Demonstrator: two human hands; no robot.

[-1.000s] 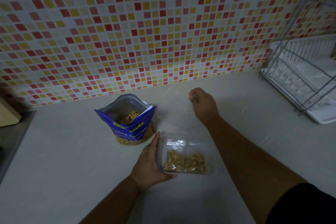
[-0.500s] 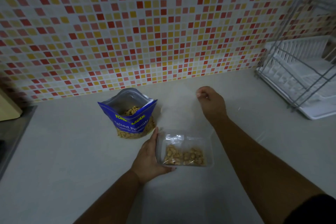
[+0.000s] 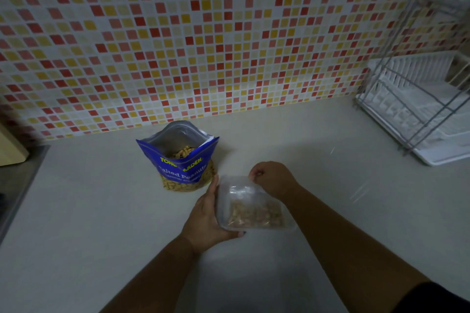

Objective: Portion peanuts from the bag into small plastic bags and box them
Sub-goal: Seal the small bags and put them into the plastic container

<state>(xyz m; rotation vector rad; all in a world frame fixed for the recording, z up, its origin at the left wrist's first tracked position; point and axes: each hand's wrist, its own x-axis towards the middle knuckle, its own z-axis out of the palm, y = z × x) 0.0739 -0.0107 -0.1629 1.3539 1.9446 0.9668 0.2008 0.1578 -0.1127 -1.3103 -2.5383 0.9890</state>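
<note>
Cupping the left wall of a clear rectangular plastic box (image 3: 254,201), the left hand (image 3: 206,216) lay with its fingers along that side and its thumb hooked round the near corner, so its grip clasped the box. The right hand (image 3: 272,179) sat at the far rim with its fingers curled tight, its grip pinching there. Whether it nipped the rim itself or a clear film over it could not be told. Inside the box lay a small clear plastic bag of peanuts (image 3: 256,213), blurred. The box sat askew to the bench edge, and whether it rested on the pale grey bench (image 3: 101,211) or hung just above it could not be told.

Just beyond the left fingertips stood the blue foil peanut bag (image 3: 183,173), upright and apart from the box, its mouth gaping and nuts showing through its lower window. Behind it the bench met a red, yellow and white mosaic tiled wall (image 3: 203,33).

A wide stretch of bare bench lay left of the hands, running out to a steel sink edge (image 3: 15,185) and a pale wooden block (image 3: 10,150) at the far left. To the right, more bare surface reached a white dish rack with a wire frame (image 3: 419,114), well apart from both hands. A dark sleeve (image 3: 437,297) showed on the right arm at the lower corner.
</note>
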